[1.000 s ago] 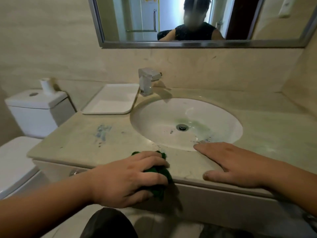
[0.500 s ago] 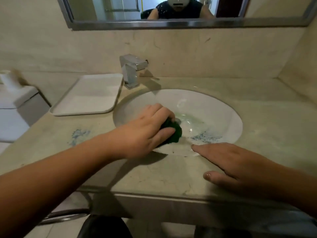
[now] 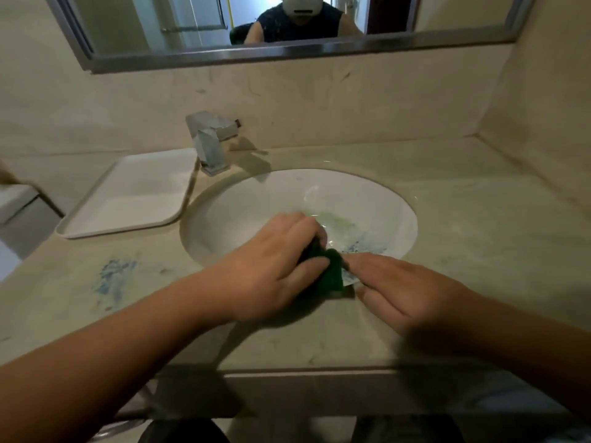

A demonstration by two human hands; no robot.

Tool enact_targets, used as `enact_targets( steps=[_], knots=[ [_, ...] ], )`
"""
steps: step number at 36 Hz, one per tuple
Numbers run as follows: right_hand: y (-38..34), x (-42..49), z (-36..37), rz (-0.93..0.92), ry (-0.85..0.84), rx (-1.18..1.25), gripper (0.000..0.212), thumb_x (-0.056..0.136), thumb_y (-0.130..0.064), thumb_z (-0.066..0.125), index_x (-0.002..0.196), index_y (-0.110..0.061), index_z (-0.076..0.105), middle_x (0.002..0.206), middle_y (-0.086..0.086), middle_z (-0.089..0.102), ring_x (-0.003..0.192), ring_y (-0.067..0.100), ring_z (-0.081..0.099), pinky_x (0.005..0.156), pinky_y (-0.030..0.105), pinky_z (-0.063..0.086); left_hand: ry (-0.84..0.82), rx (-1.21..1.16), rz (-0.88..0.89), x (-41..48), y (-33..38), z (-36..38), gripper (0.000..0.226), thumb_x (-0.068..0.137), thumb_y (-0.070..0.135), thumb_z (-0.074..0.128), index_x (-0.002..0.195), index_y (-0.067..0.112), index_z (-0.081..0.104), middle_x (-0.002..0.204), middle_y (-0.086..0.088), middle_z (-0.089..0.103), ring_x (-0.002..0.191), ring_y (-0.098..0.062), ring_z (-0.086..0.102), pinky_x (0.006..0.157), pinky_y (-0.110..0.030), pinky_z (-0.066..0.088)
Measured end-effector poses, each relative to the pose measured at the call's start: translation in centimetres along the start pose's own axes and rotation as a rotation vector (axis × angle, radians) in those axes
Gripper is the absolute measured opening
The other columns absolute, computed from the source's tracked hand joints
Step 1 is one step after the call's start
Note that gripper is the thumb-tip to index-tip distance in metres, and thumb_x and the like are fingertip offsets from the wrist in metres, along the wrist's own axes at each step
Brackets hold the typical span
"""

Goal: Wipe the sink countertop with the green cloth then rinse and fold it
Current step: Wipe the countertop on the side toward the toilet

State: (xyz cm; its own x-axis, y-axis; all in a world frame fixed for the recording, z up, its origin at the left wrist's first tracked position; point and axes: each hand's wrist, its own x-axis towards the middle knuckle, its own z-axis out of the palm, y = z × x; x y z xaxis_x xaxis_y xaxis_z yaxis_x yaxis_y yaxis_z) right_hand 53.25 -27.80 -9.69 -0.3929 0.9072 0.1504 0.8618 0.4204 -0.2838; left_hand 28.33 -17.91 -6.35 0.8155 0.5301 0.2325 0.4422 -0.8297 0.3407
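Tray (image 3: 128, 199) left of sink (image 3: 383, 199) — faucet (image 3: 211, 142) behind it

Both arms are bare from the elbow down, with no sleeves, watch, rings or gloves. The left hand (image 3: 275, 266) and the right hand (image 3: 406, 294) have short, plain nails. In the mirror (image 3: 319, 49), the person (image 3: 300, 25) wears a dark top with no sleeves, so the shoulders are bare too. Dark clothing shows at the bottom edge.

left hand (image 3: 275, 263) carried green cloth (image 3: 331, 270) from counter's front edge to basin's near rim, now touching right hand (image 3: 406, 292)
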Motion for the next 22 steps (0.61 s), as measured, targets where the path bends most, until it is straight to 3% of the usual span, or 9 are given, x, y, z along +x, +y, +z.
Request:
enact_targets(
  steps=[2, 4, 7, 10, 15, 18, 20, 22],
  knots=[
    [0.3, 0.4, 0.1, 0.033, -0.039, 0.017, 0.052, 0.109, -0.037, 0.039, 0.161, -0.031, 0.033, 0.162, -0.01, 0.041, 0.145, -0.002, 0.032, 0.12, 0.012, 0.016, -0.131, 0.058, 0.14, -1.9, 1.7, 0.9, 0.019, 0.105, 0.054, 0.043, 0.118, 0.04, 0.046, 0.12, 0.018, 0.046, 0.109, -0.003, 0.044, 0.098, -0.021, 0.039],
    [0.4, 0.7, 0.2, 0.074, -0.086, -0.016, 0.054, 0.109, -0.046, 0.034, 0.161, -0.038, 0.028, 0.165, -0.015, 0.035, 0.147, -0.004, 0.027, 0.118, 0.01, 0.012, -0.222, 0.108, 0.119, -2.5, 2.2, 1.7, 0.023, 0.107, 0.047, 0.046, 0.124, 0.032, 0.048, 0.129, 0.008, 0.048, 0.114, -0.011, 0.044, 0.103, -0.031, 0.041],
    [0.4, 0.9, 0.1, 0.105, -0.146, -0.055, 0.057, 0.102, -0.063, 0.022, 0.157, -0.049, 0.024, 0.162, -0.023, 0.035, 0.14, -0.009, 0.03, 0.117, 0.021, 0.025, -0.119, 0.152, -0.019, -2.7, 1.5, 0.6, 0.023, 0.108, 0.042, 0.051, 0.126, 0.027, 0.05, 0.124, 0.004, 0.051, 0.108, -0.012, 0.045, 0.101, -0.036, 0.044],
    [0.4, 0.8, -0.2, 0.099, -0.168, -0.04, 0.062, 0.093, -0.078, 0.013, 0.151, -0.06, 0.021, 0.156, -0.033, 0.036, 0.129, -0.018, 0.028, 0.107, 0.017, 0.027, 0.01, 0.142, -0.099, -5.0, 0.5, -1.7, 0.025, 0.105, 0.046, 0.05, 0.124, 0.029, 0.049, 0.124, 0.007, 0.05, 0.108, -0.01, 0.047, 0.099, -0.038, 0.049],
    [0.0, 0.6, -0.3, 0.05, -0.168, -0.074, 0.068, 0.09, -0.085, 0.008, 0.15, -0.059, 0.025, 0.152, -0.037, 0.036, 0.129, -0.021, 0.028, 0.101, 0.002, 0.021, 0.192, 0.185, -0.126, -13.0, -1.3, -5.2, 0.035, 0.105, 0.049, 0.052, 0.138, 0.037, 0.049, 0.147, 0.01, 0.046, 0.136, -0.011, 0.049, 0.112, -0.035, 0.049],
    [-0.4, 0.7, -0.4, 0.052, -0.197, -0.102, 0.076, 0.087, -0.088, 0.006, 0.153, -0.056, 0.025, 0.155, -0.034, 0.035, 0.136, -0.015, 0.03, 0.111, 0.011, 0.025, 0.061, 0.212, -0.192, -17.1, -2.0, -5.3, 0.048, 0.106, 0.06, 0.043, 0.152, 0.047, 0.038, 0.159, 0.015, 0.034, 0.148, -0.005, 0.035, 0.12, -0.033, 0.04],
    [-0.6, 0.8, -0.5, 0.056, -0.221, -0.115, 0.076, 0.086, -0.09, 0.007, 0.153, -0.058, 0.021, 0.157, -0.033, 0.034, 0.138, -0.01, 0.032, 0.115, 0.02, 0.029, -0.109, 0.22, -0.245, -18.5, -2.3, -4.0, 0.059, 0.105, 0.07, 0.032, 0.16, 0.055, 0.02, 0.17, 0.018, 0.017, 0.158, -0.003, 0.015, 0.128, -0.037, 0.029],
    [-0.7, 0.8, -0.5, 0.058, -0.231, -0.119, 0.072, 0.085, -0.092, 0.008, 0.152, -0.064, 0.013, 0.158, -0.032, 0.032, 0.139, -0.009, 0.032, 0.115, 0.021, 0.029, -0.162, 0.217, -0.268, -18.6, -2.6, -2.7, 0.066, 0.104, 0.072, 0.028, 0.164, 0.055, 0.003, 0.175, 0.017, 0.004, 0.161, -0.003, -0.001, 0.132, -0.036, 0.014]
  ],
)
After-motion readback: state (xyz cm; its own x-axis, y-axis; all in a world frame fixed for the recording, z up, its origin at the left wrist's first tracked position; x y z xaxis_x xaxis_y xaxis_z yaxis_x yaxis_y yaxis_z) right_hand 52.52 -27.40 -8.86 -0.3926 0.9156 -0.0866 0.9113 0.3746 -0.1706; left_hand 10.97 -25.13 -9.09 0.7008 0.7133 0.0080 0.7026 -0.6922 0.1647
